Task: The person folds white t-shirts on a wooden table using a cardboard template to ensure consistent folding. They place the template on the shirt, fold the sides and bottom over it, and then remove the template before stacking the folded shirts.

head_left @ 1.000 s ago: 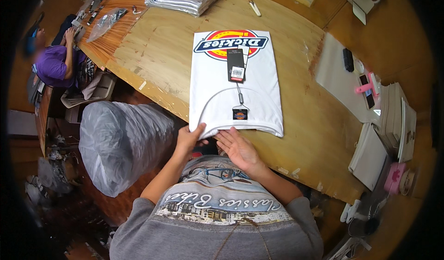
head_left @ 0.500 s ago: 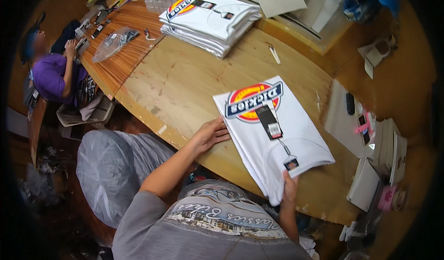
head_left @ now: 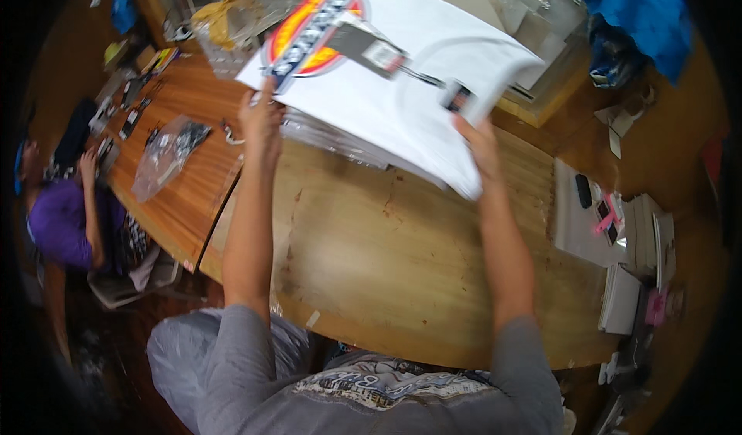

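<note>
Held up over the far side of the table is a folded white T-shirt (head_left: 433,56) with a red, yellow and blue printed logo. A black hang tag (head_left: 367,47) lies on its front, and a small dark label shows near the collar. My left hand (head_left: 263,118) grips the shirt's left corner, and my right hand (head_left: 478,149) pinches its right edge beside the label. Below and behind it, a stack of folded white T-shirts (head_left: 332,137) in clear plastic shows only in part; the held shirt covers the rest.
Wooden table (head_left: 371,242) before me; striped wood tabletop (head_left: 170,156) with a clear plastic bag (head_left: 174,145) to the left. A person in purple (head_left: 66,226) sits there. White boxes (head_left: 622,300) and a pink item (head_left: 607,214) line the right. A grey plastic-covered bundle (head_left: 182,354) stands near my left side.
Both hands have lifted the folded T-shirt off the table and carried it away from me, over the stack. My left hand, earlier resting at its side edge, now grips its corner.
</note>
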Tool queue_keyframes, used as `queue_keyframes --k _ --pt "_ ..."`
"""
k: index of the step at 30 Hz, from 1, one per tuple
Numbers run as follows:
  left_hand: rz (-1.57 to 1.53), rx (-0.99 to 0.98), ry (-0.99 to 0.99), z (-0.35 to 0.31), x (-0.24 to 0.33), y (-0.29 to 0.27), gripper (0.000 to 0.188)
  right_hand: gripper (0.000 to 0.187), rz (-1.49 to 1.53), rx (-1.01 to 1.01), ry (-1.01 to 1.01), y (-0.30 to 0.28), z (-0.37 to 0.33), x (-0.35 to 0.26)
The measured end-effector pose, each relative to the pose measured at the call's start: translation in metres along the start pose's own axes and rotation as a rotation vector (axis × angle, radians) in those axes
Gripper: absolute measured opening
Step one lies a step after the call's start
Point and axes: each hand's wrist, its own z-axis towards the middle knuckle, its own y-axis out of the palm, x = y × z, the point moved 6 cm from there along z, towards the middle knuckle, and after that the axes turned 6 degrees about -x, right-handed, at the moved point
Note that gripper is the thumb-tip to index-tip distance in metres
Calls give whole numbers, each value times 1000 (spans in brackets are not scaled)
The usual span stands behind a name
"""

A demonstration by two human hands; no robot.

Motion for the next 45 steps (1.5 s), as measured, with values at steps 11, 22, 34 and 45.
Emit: queue_keyframes --k 11,22,34,45 --pt "490 394 -235 -3 -167 -21 80 60 -367 408 86 -28 72 121" --pt "839 468 -218 -62 -160 9 76 31 -1260 1171 13 -106 -477 -100" --pt "413 -743 -216 -491 -168 217 47 31 640 2444 124 4 -1067 149" --pt "313 -1618 -343 -740 -118 230 40 48 517 2259 361 -62 -1025 227"
